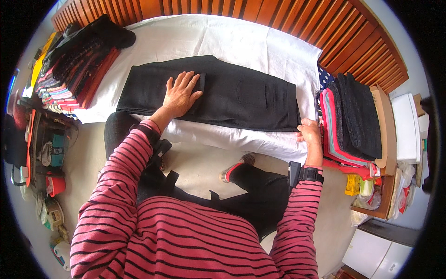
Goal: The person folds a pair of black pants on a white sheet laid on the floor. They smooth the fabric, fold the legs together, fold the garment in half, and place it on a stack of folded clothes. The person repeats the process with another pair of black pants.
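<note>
A pair of black trousers [251, 104] lies folded lengthwise across the white cloth [186, 35], waistband at the right and leg ends at the left. A back pocket shows on the upper side. My left hand [181, 95] rests flat on the legs, fingers spread, beside a small raised fold. At the near corner of the waistband, my right hand [309, 132] is closed on the fabric between thumb and fingers.
A stack of folded clothes [76, 69] stands at the left end, dark garments on top. Another folded stack [355, 121] is at the right, beside a cardboard box [384, 130]. A slatted wooden panel [274, 14] runs along the back. Below right is a wooden shelf [385, 200] with small packages.
</note>
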The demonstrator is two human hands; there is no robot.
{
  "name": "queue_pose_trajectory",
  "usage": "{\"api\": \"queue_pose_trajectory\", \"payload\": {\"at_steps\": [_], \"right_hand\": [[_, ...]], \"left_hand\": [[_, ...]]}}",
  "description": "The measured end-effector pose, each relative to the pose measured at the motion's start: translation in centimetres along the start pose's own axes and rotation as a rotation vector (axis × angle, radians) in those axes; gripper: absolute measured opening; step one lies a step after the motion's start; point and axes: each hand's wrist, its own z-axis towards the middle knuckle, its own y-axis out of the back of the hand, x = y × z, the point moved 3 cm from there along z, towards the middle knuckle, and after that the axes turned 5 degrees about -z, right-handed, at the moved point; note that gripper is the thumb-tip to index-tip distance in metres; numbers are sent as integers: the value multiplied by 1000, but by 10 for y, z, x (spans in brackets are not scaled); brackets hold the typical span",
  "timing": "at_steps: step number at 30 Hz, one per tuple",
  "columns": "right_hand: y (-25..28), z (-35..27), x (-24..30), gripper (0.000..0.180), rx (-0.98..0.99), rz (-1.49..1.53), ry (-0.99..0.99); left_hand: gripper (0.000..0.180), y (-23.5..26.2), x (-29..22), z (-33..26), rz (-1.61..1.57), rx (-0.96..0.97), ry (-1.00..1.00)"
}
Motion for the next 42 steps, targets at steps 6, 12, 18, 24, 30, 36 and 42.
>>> {"api": "queue_pose_trajectory", "payload": {"at_steps": [6, 12, 18, 24, 30, 36, 42], "right_hand": [[-1, 10, 7, 18, 98, -35, 73], [-8, 50, 21, 55, -144, -298, 326], [-25, 66, 56, 60, -244, -421, 294], [-34, 38, 84, 41, -465, -609, 374], [-28, 37, 79, 27, -253, -589, 257], [-30, 48, 73, 20, -183, -464, 322], [-34, 55, 80, 58, -343, -522, 266]], "left_hand": [[60, 4, -2, -2, -6, -1, -4], [61, 2, -2, 0, 17, 30, 20], [61, 5, -3, -1, 6, 28, 12], [62, 9, -7, -2, 10, 18, 3], [61, 8, -7, -2, 34, 9, 4], [60, 4, -5, 0, 35, 20, 17], [61, 6, -6, 0, 31, 4, 13]]}}
